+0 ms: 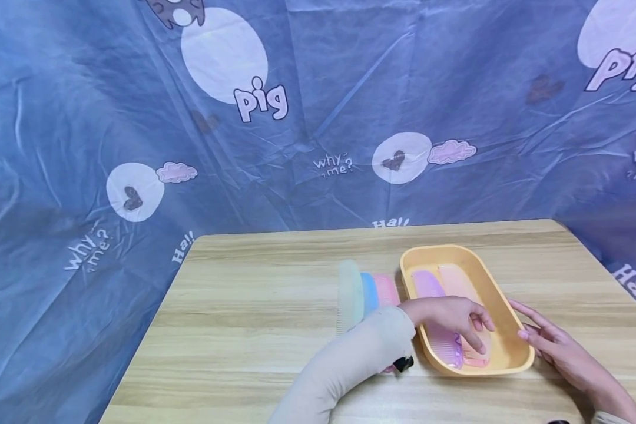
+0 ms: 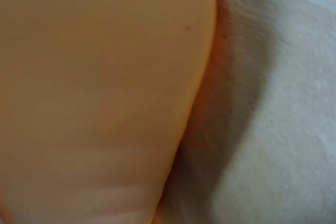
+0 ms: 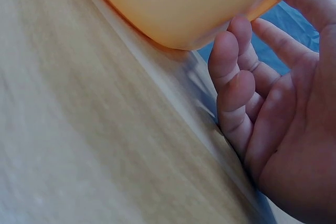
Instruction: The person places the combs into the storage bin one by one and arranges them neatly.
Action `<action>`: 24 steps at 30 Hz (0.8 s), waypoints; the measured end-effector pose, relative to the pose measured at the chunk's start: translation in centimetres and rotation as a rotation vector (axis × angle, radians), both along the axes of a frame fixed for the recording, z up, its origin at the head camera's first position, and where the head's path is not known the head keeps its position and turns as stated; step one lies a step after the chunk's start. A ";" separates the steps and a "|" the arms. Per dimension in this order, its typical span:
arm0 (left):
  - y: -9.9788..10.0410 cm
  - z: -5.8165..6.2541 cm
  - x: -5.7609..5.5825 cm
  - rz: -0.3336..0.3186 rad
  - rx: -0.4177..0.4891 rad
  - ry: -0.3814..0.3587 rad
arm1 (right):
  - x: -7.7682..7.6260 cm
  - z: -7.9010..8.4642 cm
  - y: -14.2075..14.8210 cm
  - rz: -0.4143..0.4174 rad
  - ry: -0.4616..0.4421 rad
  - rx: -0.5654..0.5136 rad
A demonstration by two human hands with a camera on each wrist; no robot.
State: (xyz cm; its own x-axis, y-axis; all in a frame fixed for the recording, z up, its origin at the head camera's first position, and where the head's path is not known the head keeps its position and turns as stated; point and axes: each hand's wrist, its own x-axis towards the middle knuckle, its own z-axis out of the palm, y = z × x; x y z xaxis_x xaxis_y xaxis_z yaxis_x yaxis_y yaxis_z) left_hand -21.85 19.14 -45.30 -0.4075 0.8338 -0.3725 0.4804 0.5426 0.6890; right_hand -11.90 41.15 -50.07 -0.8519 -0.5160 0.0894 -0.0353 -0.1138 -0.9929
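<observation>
A yellow tray (image 1: pixel 500 282) lies on the table at the right, with a purple comb (image 1: pixel 428 284) and a pale pink comb (image 1: pixel 453 277) side by side inside it. Over the pale pink comb, my left hand (image 1: pixel 453 315) points its loosely bent fingers down; whether they touch it is unclear. My right hand (image 1: pixel 556 347) holds the tray's right side, thumb at the rim and other fingers against the outer wall. The right wrist view has this hand (image 3: pixel 283 98) beside the tray (image 3: pixel 184 3). Only the tray's outer wall (image 2: pixel 100 77) fills the left wrist view.
Left of the tray, a green comb (image 1: pixel 351 288), a blue comb (image 1: pixel 370 288) and a pink comb (image 1: pixel 386 288) lie in a row, partly hidden by my left sleeve (image 1: pixel 350 365). A blue printed cloth (image 1: pixel 297 194) hangs behind the wooden table (image 1: pixel 244 306).
</observation>
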 end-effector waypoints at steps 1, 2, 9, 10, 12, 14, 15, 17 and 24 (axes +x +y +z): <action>0.0 0.0 0.1 -0.004 -0.019 0.031 | 0.0 0.0 0.0 0.001 0.003 -0.001; 0.0 0.0 0.3 -0.011 -0.038 0.065 | 0.0 0.0 0.0 0.001 0.006 -0.002; 0.2 -0.1 0.7 -0.105 -0.174 0.297 | 0.0 -0.3 0.0 -0.023 0.059 0.026; 0.3 -0.1 0.7 -0.122 -0.192 0.326 | 0.0 -0.3 0.0 -0.031 0.067 0.037; 0.4 -0.1 0.8 -0.144 -0.225 0.381 | 0.0 -0.4 0.0 -0.045 0.076 0.050; 0.5 -0.2 1.0 -0.159 -0.256 0.429 | 0.0 -0.4 0.0 -0.041 0.081 0.044; 0.6 -0.2 1.1 -0.164 -0.268 0.443 | 0.0 -0.4 0.0 -0.035 0.080 0.035; 0.7 -0.2 1.2 -0.172 -0.297 0.467 | 0.0 -0.4 0.0 -0.022 0.080 0.020; 0.8 -0.1 1.6 -0.195 -0.361 0.518 | -0.1 -0.4 0.0 -0.001 0.072 -0.005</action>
State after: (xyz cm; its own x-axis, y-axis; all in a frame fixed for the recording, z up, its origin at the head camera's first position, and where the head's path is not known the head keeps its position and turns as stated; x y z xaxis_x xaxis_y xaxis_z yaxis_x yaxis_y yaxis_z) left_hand -20.28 19.95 -45.42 -0.4630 0.7700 -0.4391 0.8139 0.5655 0.1333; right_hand -11.95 41.15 -50.48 -0.8439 -0.5141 0.1530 -0.1064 -0.1191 -0.9872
